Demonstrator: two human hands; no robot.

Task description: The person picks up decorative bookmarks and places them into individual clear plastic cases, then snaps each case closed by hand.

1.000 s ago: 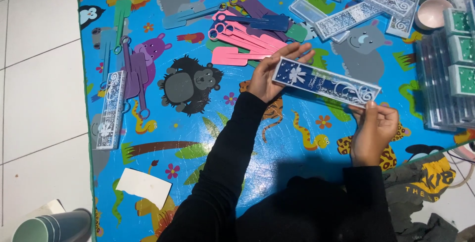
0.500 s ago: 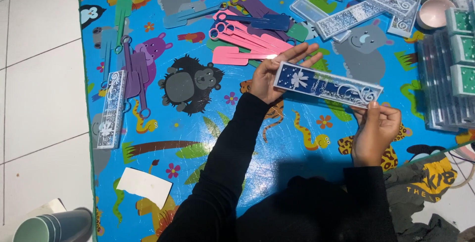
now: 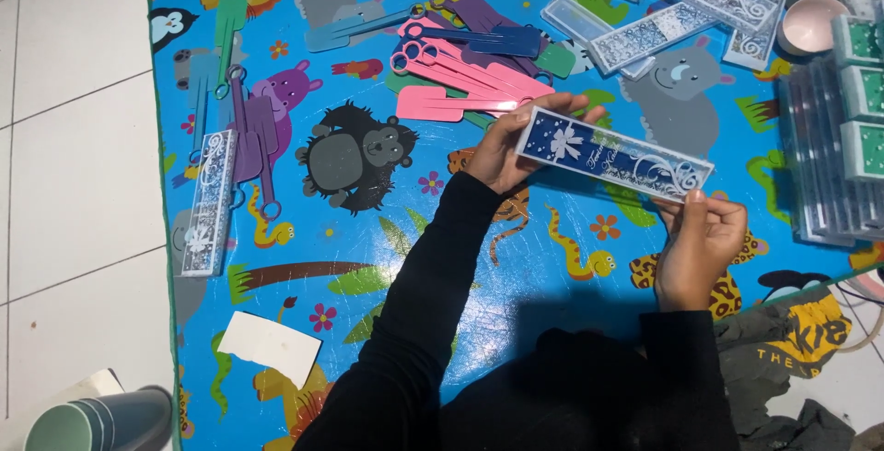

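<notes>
Between both hands | long blue box | gripped at each end

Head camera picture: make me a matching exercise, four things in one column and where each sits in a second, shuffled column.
Things:
1. dark blue box
2. white card
3. stack of green cups
4. pink bowl

Places:
A. top right corner, on the mat's edge
B. held between the left hand and the right hand
C. bottom left corner, on the white tiles
D. lying flat on the mat, lower left

Pairs: 1-B, 2-D, 3-C, 4-A
</notes>
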